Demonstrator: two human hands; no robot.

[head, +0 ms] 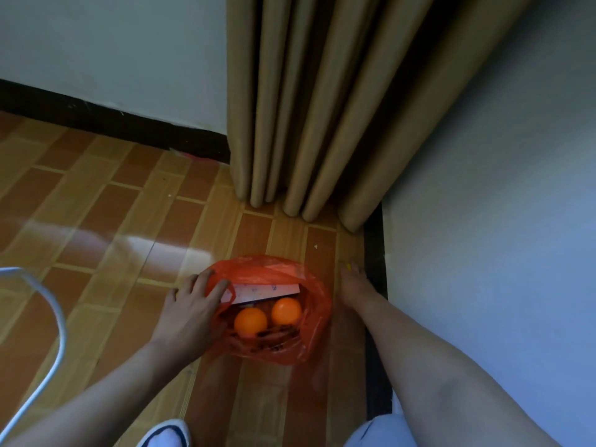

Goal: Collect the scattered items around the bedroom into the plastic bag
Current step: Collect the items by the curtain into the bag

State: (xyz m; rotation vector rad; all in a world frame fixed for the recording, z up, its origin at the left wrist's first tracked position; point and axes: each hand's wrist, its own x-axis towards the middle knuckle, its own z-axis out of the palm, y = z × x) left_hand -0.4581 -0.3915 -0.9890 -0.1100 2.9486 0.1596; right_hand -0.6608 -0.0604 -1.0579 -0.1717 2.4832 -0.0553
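Crinkled red plastic bag | left fingers hold rim | right fingers pinch small yellow item | advice: spread mouth wide, drop beside two orange balls.

It was a room in a home, seen at a corner. Tan curtains hung in heavy folds down to the floor, which was laid in glossy brown wood-look tiles. Plain pale walls met it along a dark skirting. A white cable curved across the near left.
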